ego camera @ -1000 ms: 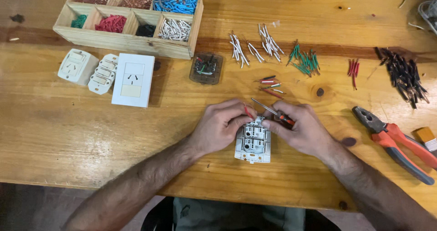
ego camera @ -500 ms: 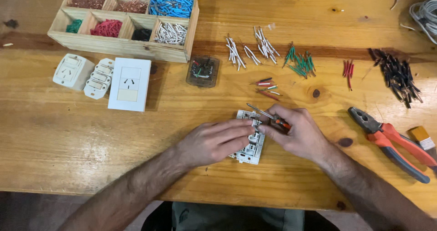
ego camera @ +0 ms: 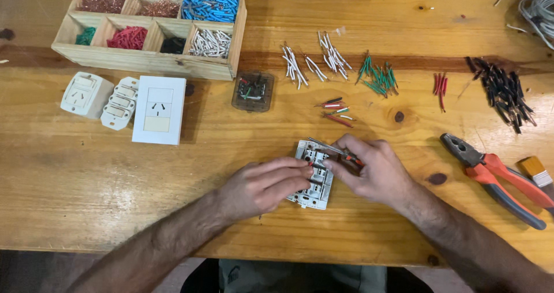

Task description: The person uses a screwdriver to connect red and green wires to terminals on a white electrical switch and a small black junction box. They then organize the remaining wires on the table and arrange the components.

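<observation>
surface: knotty varnished wooden table [ego camera: 86, 177] | light: warm, even | floor: dark, below edge

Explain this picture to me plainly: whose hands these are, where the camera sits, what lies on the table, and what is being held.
The camera sits on a person's head, looking down at their own bare hands over a wooden table. The left hand steadies a white socket module, back side up. The right hand holds a small screwdriver against it. Around them lie a wooden tray of sorted wire pieces, white sockets and a cover plate, loose wire bits, and orange-handled pliers.
</observation>
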